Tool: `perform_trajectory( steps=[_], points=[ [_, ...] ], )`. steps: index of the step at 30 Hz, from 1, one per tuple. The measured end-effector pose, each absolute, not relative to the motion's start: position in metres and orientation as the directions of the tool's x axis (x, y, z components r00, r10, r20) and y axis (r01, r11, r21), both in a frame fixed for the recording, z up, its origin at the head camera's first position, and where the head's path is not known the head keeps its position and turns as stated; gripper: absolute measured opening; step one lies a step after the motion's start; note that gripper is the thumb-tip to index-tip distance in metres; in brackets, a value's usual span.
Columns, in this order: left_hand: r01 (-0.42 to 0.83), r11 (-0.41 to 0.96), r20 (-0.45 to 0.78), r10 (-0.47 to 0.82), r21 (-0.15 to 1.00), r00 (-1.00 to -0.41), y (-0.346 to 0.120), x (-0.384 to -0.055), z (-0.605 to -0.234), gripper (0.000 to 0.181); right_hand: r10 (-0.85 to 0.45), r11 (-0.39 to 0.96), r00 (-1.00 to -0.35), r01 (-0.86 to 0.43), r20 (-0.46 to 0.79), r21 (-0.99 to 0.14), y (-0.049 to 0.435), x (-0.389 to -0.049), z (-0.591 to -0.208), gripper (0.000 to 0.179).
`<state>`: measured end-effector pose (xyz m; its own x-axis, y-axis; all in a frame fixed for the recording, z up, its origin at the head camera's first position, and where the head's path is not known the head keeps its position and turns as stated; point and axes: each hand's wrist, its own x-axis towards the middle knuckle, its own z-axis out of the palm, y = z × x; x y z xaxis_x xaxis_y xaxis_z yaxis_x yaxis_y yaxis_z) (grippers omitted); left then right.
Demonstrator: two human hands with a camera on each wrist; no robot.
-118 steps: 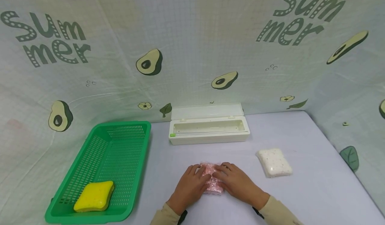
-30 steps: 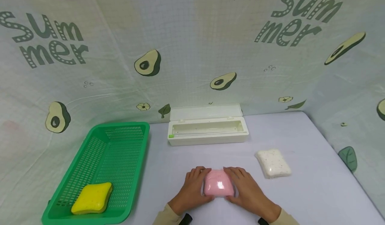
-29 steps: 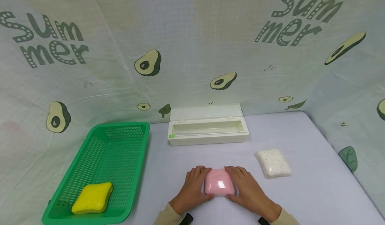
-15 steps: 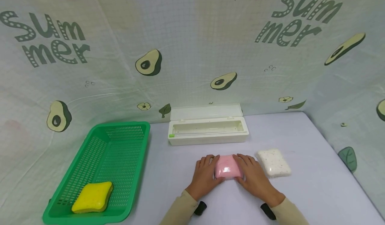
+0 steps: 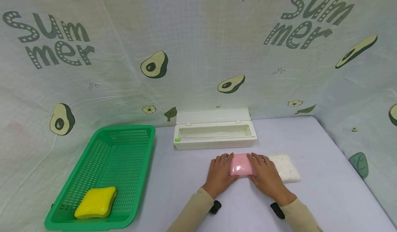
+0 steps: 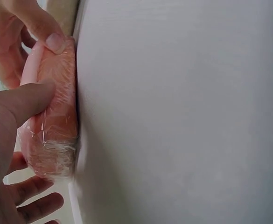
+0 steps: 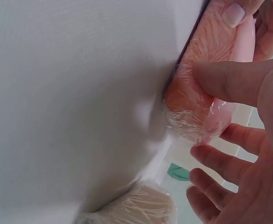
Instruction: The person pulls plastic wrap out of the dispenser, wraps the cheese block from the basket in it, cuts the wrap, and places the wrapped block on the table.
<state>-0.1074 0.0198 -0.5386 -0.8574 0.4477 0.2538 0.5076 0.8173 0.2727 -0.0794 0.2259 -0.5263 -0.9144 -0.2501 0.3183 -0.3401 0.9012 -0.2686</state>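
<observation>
A pink sponge [image 5: 241,165] wrapped in clear plastic film is held between both hands on the table in the head view. My left hand [image 5: 218,174] grips its left side, the thumb on the near edge and the fingers at the far side. The right hand [image 5: 266,175] holds the right side in the same way. In the left wrist view the film on the sponge [image 6: 59,100] is crinkled at the end. A white speckled sponge [image 5: 286,168], also film-wrapped, lies just right of the right hand and is partly hidden by it.
On the left stands a green basket [image 5: 145,177] with a yellow sponge [image 5: 96,202] inside, which shows no clear wrapping. A white film dispenser box [image 5: 215,144] sits at the back with its lid raised. A printed cloth [image 5: 192,53] hangs behind the table [image 5: 328,197].
The pink sponge was turned over from its crinkled film side to its smooth side. Both hands have since moved it right and away, towards the white sponge.
</observation>
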Motion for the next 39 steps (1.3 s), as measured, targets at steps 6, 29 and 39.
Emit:
perform_trajectory(
  steps=[6, 29, 39],
  points=[
    [0.501, 0.814, 0.233, 0.447, 0.295, -0.864, 0.017, -0.106, -0.538, 0.084, -0.241, 0.901, -0.934, -0.316, 0.264, -0.298, 0.226, -0.078, -0.521, 0.078],
    [0.34, 0.859, 0.38, 0.19, 0.382, -0.905, -0.089, -0.175, -0.493, 0.053, -0.305, 0.829, -0.871, -0.441, 0.385, -0.343, 0.213, -0.151, -0.474, 0.068],
    [0.323, 0.895, 0.189, 0.276, 0.308, -0.943, -0.097, -0.192, -0.483, 0.046, -0.333, 0.861, -0.919, -0.388, 0.211, -0.328, 0.209, -0.183, -0.474, 0.065]
  ],
)
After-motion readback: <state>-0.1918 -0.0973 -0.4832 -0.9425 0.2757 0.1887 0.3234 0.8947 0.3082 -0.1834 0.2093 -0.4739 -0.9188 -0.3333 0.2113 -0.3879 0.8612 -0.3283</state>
